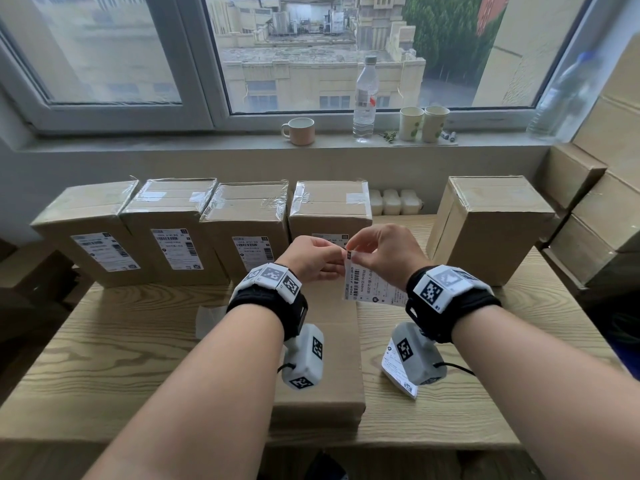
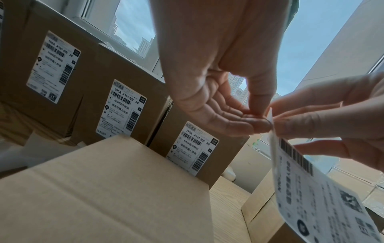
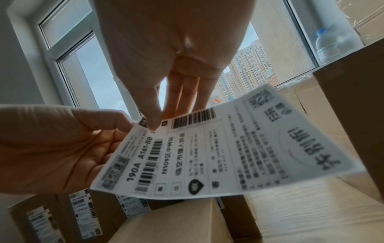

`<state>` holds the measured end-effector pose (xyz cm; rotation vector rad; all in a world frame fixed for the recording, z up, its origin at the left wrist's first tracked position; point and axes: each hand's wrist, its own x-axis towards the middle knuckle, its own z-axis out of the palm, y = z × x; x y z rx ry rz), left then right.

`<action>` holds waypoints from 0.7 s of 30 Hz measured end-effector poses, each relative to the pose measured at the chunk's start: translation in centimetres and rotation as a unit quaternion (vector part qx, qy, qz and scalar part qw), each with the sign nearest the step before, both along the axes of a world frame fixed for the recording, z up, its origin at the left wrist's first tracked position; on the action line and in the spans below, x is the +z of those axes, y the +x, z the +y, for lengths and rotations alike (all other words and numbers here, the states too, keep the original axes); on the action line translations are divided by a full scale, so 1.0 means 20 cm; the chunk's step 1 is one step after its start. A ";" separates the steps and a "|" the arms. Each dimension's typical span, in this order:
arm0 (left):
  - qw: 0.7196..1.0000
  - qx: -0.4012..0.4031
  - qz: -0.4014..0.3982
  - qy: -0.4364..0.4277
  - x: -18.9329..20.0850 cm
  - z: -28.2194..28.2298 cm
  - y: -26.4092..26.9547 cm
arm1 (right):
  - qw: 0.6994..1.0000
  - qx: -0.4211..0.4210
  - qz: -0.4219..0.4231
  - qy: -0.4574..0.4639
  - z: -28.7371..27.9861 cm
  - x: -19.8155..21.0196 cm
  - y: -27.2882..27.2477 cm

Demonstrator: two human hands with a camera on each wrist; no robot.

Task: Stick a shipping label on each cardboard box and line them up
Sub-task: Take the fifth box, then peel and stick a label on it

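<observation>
Both hands, left hand (image 1: 311,258) and right hand (image 1: 384,251), are pinching the shipping label (image 1: 372,284) corner, directly above the unlabelled box (image 1: 322,355).

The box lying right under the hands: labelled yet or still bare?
Still bare. The flat box shows plain cardboard on top, while both hands pinch the label above it.

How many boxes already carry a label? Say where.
4, side by side in the back row: far-left box, second box, third box, fourth box, its label partly hidden.
</observation>
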<state>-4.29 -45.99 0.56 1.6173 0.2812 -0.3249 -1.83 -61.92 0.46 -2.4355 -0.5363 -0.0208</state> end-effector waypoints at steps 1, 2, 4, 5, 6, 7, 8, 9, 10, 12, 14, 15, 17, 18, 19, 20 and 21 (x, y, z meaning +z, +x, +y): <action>1.000 0.001 0.001 -0.005 0.00 0.00 0.00 | 1.000 0.004 -0.006 -0.005 0.00 0.00 0.00; 1.000 0.002 0.002 -0.008 0.00 0.00 0.00 | 1.000 0.008 -0.010 -0.011 0.00 0.01 -0.01; 1.000 0.008 0.001 -0.009 0.00 0.01 0.00 | 1.000 0.012 -0.014 -0.019 0.00 0.01 -0.01; 1.000 0.013 0.000 -0.007 0.00 0.01 0.00 | 1.000 0.012 -0.015 -0.022 0.01 0.02 -0.01; 1.000 0.018 -0.002 -0.006 -0.01 0.01 0.00 | 0.999 0.010 -0.016 -0.026 0.01 0.02 -0.01; 1.000 0.019 -0.005 -0.005 -0.01 0.01 0.00 | 0.999 0.008 -0.015 -0.031 0.01 0.01 -0.01; 1.000 0.013 -0.008 -0.003 -0.01 0.01 0.00 | 0.999 0.006 -0.013 -0.034 0.01 0.01 -0.01; 1.000 0.002 -0.010 0.000 -0.01 0.01 0.00 | 0.999 0.006 -0.009 -0.034 0.01 0.01 0.00; 1.000 -0.009 -0.010 0.004 -0.01 0.01 0.00 | 0.999 0.005 -0.004 -0.032 0.01 0.01 0.00; 1.000 -0.019 -0.006 0.003 0.00 0.02 0.00 | 1.000 -0.001 0.003 -0.022 0.01 0.01 0.01; 1.000 -0.021 -0.003 0.001 0.00 0.02 0.00 | 1.000 -0.008 0.014 -0.007 0.01 0.01 0.02; 1.000 -0.024 -0.003 0.009 0.00 0.02 0.00 | 1.000 -0.010 0.022 0.001 0.00 0.00 0.02; 0.999 -0.032 -0.011 0.032 0.00 0.02 0.00 | 0.999 -0.018 0.035 0.017 0.00 0.00 0.03; 0.999 -0.031 -0.018 0.038 -0.01 0.02 0.01 | 0.999 -0.024 0.038 0.024 0.00 -0.01 0.03; 0.998 -0.025 -0.025 0.045 -0.01 0.02 0.01 | 0.998 -0.029 0.041 0.029 0.00 -0.01 0.03; 0.998 -0.018 -0.032 0.055 -0.02 0.02 0.01 | 0.998 -0.034 0.045 0.032 0.00 -0.01 0.04; 0.997 -0.014 -0.035 0.072 -0.03 0.02 0.02 | 0.997 -0.039 0.048 0.036 -0.01 -0.01 0.04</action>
